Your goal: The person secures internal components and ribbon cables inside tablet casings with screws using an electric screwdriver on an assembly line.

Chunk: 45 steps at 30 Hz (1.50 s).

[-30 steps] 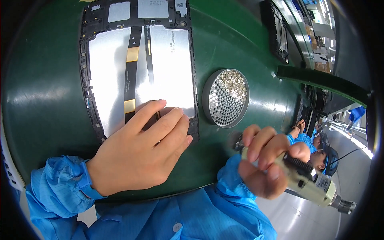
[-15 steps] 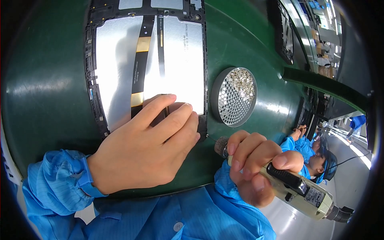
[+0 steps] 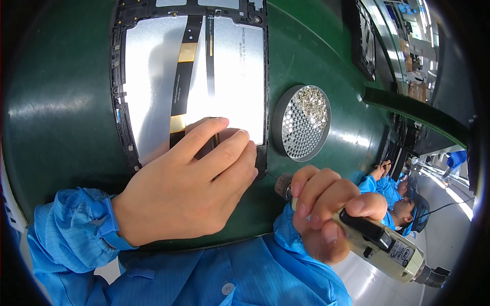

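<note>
A tablet-like display assembly (image 3: 148, 66) with a black frame and a shiny silver back lies on the green table. A black-and-gold flex cable (image 3: 179, 92) and a narrower dark strip (image 3: 210, 61) run down its back. My left hand (image 3: 189, 188) rests with stretched fingers over the assembly's near end, covering that part. My right hand (image 3: 326, 204) is wrapped round a beige electric screwdriver (image 3: 403, 260) with a black lever. Its thin bit (image 3: 271, 175) points left to the near right corner of the frame; whether the tip touches a screw is hidden.
Right of the assembly stands a round grey dish (image 3: 277, 130) with a perforated plate and many small silver screws. A dark green curved bar (image 3: 413, 109) crosses the right side. Beyond it, another dark frame (image 3: 365, 41) lies, and people in blue (image 3: 383, 186) work.
The assembly, my left hand and the dish appear slightly farther right in the view. My right hand keeps the same grip on the screwdriver, its bit still by the frame's corner.
</note>
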Tool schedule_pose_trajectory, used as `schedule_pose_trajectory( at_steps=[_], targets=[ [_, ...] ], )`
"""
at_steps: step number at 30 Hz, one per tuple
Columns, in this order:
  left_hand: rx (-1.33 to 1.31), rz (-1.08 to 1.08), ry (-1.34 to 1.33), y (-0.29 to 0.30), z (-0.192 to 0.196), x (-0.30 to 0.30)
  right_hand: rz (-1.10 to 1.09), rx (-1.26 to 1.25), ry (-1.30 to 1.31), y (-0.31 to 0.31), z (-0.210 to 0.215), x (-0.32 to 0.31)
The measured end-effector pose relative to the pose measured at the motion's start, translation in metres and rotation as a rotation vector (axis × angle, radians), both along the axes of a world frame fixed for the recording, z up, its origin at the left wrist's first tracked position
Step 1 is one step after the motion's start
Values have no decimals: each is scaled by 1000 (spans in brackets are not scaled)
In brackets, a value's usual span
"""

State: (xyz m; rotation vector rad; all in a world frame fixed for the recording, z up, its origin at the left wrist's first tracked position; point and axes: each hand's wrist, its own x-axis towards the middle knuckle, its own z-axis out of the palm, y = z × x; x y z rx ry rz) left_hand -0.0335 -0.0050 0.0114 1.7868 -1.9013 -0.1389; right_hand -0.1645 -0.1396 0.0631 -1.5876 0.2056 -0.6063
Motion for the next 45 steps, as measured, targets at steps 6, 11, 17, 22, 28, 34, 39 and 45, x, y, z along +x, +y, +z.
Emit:
schedule_pose_trajectory(
  at_steps=[6,11,17,22,28,34,39,45],
  targets=[
    [11,-4,9,-1,4,1,8,-17,-11,-1,-1,1],
    [-5,0,23,-3,1,1,68,-73,-8,-5,-3,0],
    [-23,7,-2,0,-2,0,-175,10,-183,-30,-12,-6],
    [7,1,25,-7,2,-1,-257,68,-154,-44,-20,-5],
    [17,1,23,-12,-2,-3,-270,70,-169,-51,-30,3],
    [2,-4,31,-17,-6,-5,-266,51,-167,-59,-37,-2],
    [-70,9,92,-15,-7,-5,-260,58,-169,-60,-36,-2],
    [-147,3,160,7,-2,6,-274,12,-182,-35,-13,2]
  ],
)
